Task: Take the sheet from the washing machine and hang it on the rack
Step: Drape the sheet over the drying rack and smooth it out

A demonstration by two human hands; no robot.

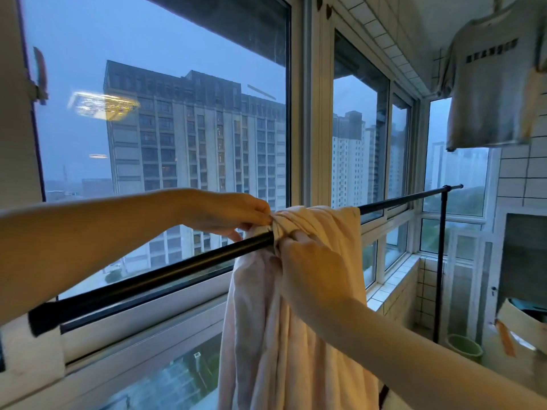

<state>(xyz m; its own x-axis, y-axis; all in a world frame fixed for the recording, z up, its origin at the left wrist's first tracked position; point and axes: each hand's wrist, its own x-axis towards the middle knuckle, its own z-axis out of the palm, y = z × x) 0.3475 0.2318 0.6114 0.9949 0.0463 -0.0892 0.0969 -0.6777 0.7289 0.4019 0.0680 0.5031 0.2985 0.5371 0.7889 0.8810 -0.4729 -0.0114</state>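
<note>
grip: left hand (228,214) and right hand (307,261) both pinched on sheet (296,321)
relation: sheet bunched over rack bar (148,279), bare bar lies left
next: likely spread leftward

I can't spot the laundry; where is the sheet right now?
The sheet hangs bunched over the black rack bar by the window, centre of view, gripped by the left hand and right hand.
</note>
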